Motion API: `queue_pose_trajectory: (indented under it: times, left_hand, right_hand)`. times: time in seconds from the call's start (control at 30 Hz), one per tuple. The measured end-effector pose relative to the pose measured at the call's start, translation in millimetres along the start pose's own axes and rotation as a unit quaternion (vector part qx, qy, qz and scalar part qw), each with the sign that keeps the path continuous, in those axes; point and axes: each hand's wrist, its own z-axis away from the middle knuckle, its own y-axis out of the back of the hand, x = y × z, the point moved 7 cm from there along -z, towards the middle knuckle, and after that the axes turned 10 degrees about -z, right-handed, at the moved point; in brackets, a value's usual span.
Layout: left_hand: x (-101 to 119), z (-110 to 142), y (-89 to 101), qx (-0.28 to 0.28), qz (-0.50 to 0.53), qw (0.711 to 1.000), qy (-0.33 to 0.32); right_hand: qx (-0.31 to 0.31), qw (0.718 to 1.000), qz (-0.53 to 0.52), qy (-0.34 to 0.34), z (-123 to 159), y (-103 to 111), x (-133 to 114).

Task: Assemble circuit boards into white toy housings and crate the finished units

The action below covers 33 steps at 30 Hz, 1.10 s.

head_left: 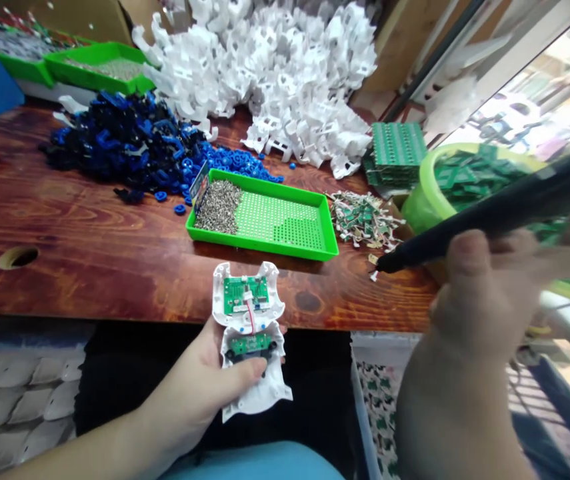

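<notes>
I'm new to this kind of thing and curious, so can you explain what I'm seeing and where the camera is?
There's no machine, just a person's bare left hand and right hand. This single picture comes from a camera on their head, looking forward and down. The left holds two white shells with green circuit boards inside and a red wire between them. The right holds a dark, tapered tool. On the wooden table sit a green tray partly filled with small metal pieces, a heap of blue and black parts, and a bigger heap of white parts.
</notes>
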Motion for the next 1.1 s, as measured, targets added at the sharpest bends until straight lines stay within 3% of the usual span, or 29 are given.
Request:
queue_pose_trajectory:
  times: [0.1,0.23,0.4,0.53,0.63,0.9,1.1]
  left_hand:
    - [2,-15,-10.7,-0.021,0.007,1.000,0.011]
    - [8,-31,-22.3,-0.044,0.018,0.999,0.022]
    - [3,-37,-21.9,-0.028,0.013,0.997,0.068]
    - [-3,-40,-14.0,-0.012,0.027,0.997,0.074]
    - [-8,-42,-9.7,-0.015,0.015,0.997,0.080]
    - [-6,-40,-12.3,-0.015,0.061,0.991,0.116]
    - [-8,-41,-13.8,-0.013,0.079,0.991,0.103]
  right_hand:
    - [0.136,0.985,-0.108,-0.015,-22,15,8]
    - [0.170,0.963,-0.205,-0.047,-40,0,23]
    - [0.229,0.928,-0.277,0.095,-75,-28,31]
    - [0.184,0.929,-0.306,0.101,-110,-62,57]
    - [0.165,0.931,-0.306,0.108,-123,-76,73]
    - [0.180,0.930,-0.296,0.126,-124,-83,84]
    - [0.180,0.926,-0.307,0.129,-125,-83,84]
